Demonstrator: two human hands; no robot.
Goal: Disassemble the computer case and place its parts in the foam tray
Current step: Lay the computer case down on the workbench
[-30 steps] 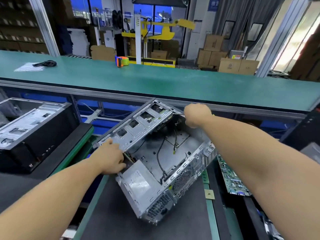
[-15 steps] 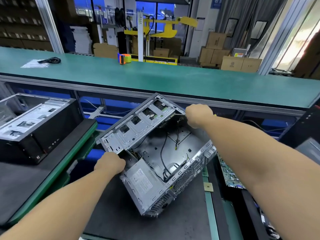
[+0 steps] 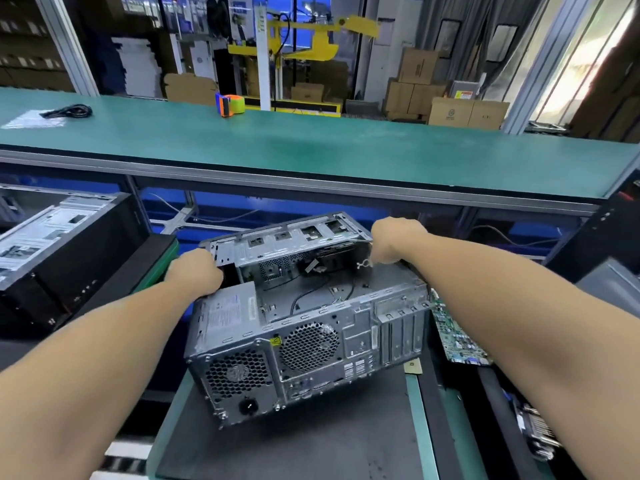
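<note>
Head view, open computer case tilted on the dark tray before me, my left hand curled round its far left corner, my right hand gripping the far right edge (fingers hidden), loose circuit board just right of it

I note the open computer case on the dark mat before me, a second case to its left, a circuit board at its right, and a tape dispenser on the shelf behind.
</note>
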